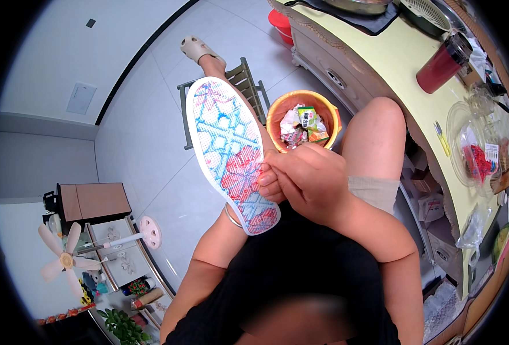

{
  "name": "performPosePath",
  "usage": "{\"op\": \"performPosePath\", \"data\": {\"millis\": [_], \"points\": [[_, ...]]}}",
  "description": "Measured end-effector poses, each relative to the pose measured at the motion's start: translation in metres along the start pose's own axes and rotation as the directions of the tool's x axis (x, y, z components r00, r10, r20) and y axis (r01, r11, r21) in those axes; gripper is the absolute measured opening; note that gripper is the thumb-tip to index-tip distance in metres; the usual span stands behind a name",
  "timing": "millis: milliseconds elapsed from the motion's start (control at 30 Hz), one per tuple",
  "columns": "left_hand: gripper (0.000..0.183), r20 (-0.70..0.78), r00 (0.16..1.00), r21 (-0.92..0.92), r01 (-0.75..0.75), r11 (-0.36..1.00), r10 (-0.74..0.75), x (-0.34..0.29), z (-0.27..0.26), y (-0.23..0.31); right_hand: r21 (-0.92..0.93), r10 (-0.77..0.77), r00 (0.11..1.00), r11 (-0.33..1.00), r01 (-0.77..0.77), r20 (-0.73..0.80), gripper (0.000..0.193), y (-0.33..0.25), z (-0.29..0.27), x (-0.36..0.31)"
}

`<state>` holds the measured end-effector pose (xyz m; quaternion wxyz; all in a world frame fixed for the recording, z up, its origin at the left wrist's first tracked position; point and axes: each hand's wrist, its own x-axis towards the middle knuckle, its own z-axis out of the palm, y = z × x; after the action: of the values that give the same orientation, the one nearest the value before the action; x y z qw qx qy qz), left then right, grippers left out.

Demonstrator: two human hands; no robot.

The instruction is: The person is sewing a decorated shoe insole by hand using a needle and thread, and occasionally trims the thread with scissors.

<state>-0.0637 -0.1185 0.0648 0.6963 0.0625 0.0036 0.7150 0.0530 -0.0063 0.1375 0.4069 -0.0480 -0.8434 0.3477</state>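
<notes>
A white-edged insole [225,135] with blue, red and pink cross-stitch patterns is held up over my lap, toe end away from me. My left forearm [211,244], with a silver bangle [233,216] at the wrist, reaches behind it. The insole hides most of my left hand, which supports it from the back. At the insole's right edge, my right hand [309,178] is closed in a pinch close to the red stitching. Whatever lies between those fingertips is too small to make out.
Beyond my hands stands a yellow bin [335,118] holding wrappers. My leg stretches over a folding stool [246,86]. On the right, a pale counter [404,75] carries a red flask [443,63], a yellow-handled cutter [442,140] and a clear plastic tray [458,129] with red thread. A fan [67,260] stands left.
</notes>
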Motion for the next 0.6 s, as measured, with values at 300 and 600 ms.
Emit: {"op": "performPosePath", "data": {"millis": [300,600], "points": [[0.023,-0.2,0.979,0.126,-0.01,0.992,0.036,-0.002,0.022,0.0,-0.028,-0.028,0.998,0.999,0.027,-0.049,0.014,0.004,0.004,-0.003],[0.018,-0.41,0.836,0.561,-0.085,0.823,0.365,0.004,0.05,-0.006,0.418,0.415,0.908,0.816,-0.398,0.054,0.013,0.023,0.004,-0.02]]}}
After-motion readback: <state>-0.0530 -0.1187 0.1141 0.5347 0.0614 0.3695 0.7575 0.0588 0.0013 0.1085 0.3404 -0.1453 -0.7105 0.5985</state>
